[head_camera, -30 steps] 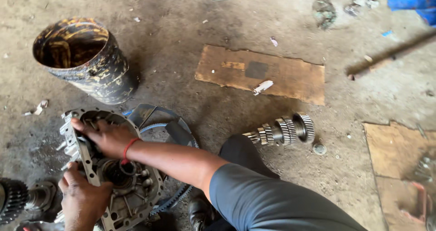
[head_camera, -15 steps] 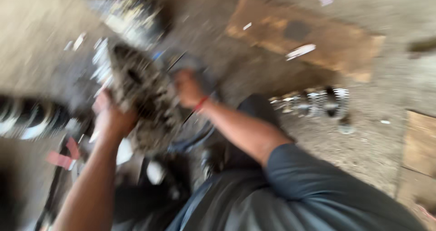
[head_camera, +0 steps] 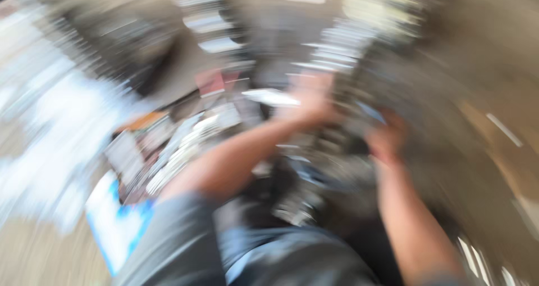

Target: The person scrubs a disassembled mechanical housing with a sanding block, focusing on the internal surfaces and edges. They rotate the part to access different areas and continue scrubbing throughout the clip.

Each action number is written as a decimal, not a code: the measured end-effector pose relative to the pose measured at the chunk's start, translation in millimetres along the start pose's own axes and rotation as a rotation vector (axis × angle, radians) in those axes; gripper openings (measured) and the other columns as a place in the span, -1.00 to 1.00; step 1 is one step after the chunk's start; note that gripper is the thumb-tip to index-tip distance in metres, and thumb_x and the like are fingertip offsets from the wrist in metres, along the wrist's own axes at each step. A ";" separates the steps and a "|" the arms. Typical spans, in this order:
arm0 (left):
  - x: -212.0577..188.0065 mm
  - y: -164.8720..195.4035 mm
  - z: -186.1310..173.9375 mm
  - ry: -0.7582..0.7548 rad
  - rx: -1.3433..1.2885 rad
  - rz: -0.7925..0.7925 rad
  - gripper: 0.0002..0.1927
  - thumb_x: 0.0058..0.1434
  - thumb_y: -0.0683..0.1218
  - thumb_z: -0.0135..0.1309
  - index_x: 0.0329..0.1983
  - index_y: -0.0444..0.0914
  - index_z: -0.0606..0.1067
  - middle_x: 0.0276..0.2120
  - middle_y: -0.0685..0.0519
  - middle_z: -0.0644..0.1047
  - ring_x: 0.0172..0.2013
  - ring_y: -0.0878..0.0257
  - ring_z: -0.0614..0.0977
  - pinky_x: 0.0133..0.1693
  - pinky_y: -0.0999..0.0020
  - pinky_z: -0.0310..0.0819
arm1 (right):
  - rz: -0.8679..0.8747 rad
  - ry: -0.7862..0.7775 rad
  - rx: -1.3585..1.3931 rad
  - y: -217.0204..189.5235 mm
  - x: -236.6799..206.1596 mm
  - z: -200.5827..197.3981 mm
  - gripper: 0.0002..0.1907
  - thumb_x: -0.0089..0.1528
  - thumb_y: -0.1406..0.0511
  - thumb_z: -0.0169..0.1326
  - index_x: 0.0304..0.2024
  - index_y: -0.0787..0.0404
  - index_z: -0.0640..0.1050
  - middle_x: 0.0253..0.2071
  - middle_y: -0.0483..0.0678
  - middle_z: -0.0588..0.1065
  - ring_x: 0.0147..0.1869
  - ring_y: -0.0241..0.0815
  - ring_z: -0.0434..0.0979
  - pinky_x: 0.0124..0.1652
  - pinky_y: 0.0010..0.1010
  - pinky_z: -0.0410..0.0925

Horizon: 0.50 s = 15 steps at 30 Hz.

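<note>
Everything was smeared by motion, so I could make out little about my fingers. My left hand [head_camera: 309,103] was stretched forward at the end of a bare forearm, pressed against the near side of the grey metal housing [head_camera: 351,67]; whether the fingers were curled round an edge of it or lay flat on it, I could not tell. My right hand [head_camera: 387,137] sat a little lower and to the right, against the same grey mass, with a red band at the wrist; its fingers too were blurred past telling how far they were closed. The two hands lay near each other, one to each side of the housing, which stood just above and between them, ahead of my knees, with pale ribbed streaks along its top.

Below the hands, a dark tangle of metal parts [head_camera: 297,190] lay close in front of my grey shirt [head_camera: 281,263]. Left of my left arm was a clutter of small things on the floor: something reddish [head_camera: 210,82], something orange [head_camera: 143,120], and pale streaked pieces I could not identify. Nearer to me on the left lay a white and blue object [head_camera: 115,224]. The dusty concrete floor [head_camera: 488,55] spread out to the right, with a brownish flat piece [head_camera: 505,140] at its edge.
</note>
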State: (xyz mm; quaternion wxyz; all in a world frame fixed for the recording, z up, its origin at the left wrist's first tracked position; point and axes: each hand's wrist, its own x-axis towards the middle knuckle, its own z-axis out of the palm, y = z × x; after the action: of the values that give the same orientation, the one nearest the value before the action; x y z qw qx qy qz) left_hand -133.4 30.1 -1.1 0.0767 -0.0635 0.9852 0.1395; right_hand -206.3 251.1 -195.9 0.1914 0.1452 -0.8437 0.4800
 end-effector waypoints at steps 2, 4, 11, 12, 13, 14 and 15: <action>0.8 -0.8 -3.0 -0.035 -0.182 -0.117 -0.05 -0.11 0.33 0.23 0.37 -0.01 0.28 0.28 -0.06 0.41 0.27 -0.03 0.46 0.20 -0.01 0.40 | -0.007 -0.070 0.144 -2.8 -4.1 13.5 -0.66 0.16 0.50 0.07 0.01 0.37 0.53 0.01 0.09 0.53 0.08 0.01 0.49 0.13 -0.11 0.36; -3.4 -0.9 -4.6 0.213 -0.266 0.003 -0.03 -0.16 0.40 0.35 0.26 -0.05 0.30 0.23 -0.06 0.44 0.22 -0.09 0.49 0.11 -0.01 0.46 | 0.015 -0.136 0.322 -2.4 -12.6 24.0 -0.67 0.19 0.51 0.04 0.02 0.41 0.53 0.05 0.07 0.53 0.09 -0.06 0.48 0.15 -0.17 0.37; -2.9 0.0 20.2 0.276 -0.442 -0.131 -0.01 -0.20 0.21 0.38 0.34 -0.01 0.26 0.13 -0.13 0.44 0.02 -0.11 0.67 -0.03 0.00 0.61 | 0.077 -0.235 0.498 14.2 -30.6 33.9 -0.61 0.24 0.66 0.04 0.13 0.51 0.51 0.08 0.09 0.57 0.14 -0.15 0.56 0.19 -0.29 0.41; 0.1 -0.2 24.1 0.275 -0.396 -0.134 -0.11 -0.16 0.22 0.36 0.27 -0.03 0.34 0.15 -0.12 0.44 0.03 -0.09 0.67 -0.03 0.02 0.62 | 0.075 -0.247 0.548 16.8 -30.8 35.4 -0.57 0.21 0.67 0.01 0.14 0.52 0.51 0.10 0.10 0.57 0.17 -0.13 0.59 0.22 -0.26 0.42; 3.8 3.4 28.8 0.270 -0.353 -0.133 -0.21 -0.12 0.24 0.33 0.21 -0.04 0.42 0.17 -0.11 0.43 0.04 -0.06 0.67 -0.03 0.05 0.63 | 0.077 -0.257 0.593 21.0 -31.0 35.0 -0.53 0.18 0.69 -0.02 0.16 0.52 0.50 0.13 0.11 0.57 0.21 -0.11 0.61 0.26 -0.24 0.43; 6.8 3.1 31.2 0.263 -0.306 -0.128 -0.30 -0.08 0.25 0.31 0.14 -0.06 0.49 0.19 -0.10 0.42 0.04 -0.04 0.68 -0.02 0.08 0.64 | 0.105 -0.252 0.550 23.4 -30.9 36.1 -0.55 0.17 0.68 0.00 0.13 0.52 0.50 0.10 0.10 0.56 0.14 -0.13 0.58 0.18 -0.25 0.42; 7.6 3.6 31.4 0.249 -0.303 -0.143 -0.32 -0.08 0.25 0.30 0.11 -0.07 0.52 0.16 -0.08 0.43 0.05 -0.02 0.68 -0.03 0.09 0.65 | 0.135 -0.242 0.511 24.4 -31.3 36.2 -0.56 0.16 0.68 0.03 0.11 0.51 0.51 0.06 0.08 0.54 0.08 -0.15 0.55 0.11 -0.26 0.40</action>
State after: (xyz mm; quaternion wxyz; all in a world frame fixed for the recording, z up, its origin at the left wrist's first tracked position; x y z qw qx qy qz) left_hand -137.2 41.7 -31.2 -0.0464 -0.1609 0.9479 0.2712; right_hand -195.7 233.9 -245.7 0.0142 0.1883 -0.7198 0.6679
